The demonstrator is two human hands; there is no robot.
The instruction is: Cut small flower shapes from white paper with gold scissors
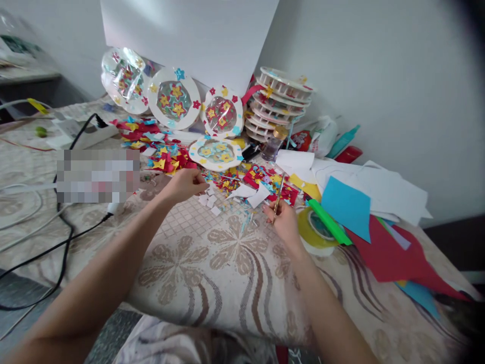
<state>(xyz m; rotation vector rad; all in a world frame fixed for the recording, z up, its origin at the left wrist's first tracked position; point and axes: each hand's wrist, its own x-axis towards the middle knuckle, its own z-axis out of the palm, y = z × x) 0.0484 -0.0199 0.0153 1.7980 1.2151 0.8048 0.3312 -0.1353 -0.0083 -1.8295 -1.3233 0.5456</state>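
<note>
My right hand (285, 222) grips a small pair of scissors (279, 196) by the handles, with the blades pointing up and away from me. To the left, my left hand (187, 183) hovers over the scraps, its fingers drawn together; whatever they may hold is too small to make out. Just below those fingers lie several small white paper pieces (211, 200). Two larger white paper offcuts (259, 195) rest between the hands. Behind them spread red, yellow and blue paper scraps (269, 177).
Round white decorated frames (173, 98) lean against a white board (189, 35), beside a stack of rings (278, 103). At right are a tape roll (310, 227), a green strip (330, 222), blue paper (346, 205) and red paper (397, 253). Black cables (68, 237) run across the left.
</note>
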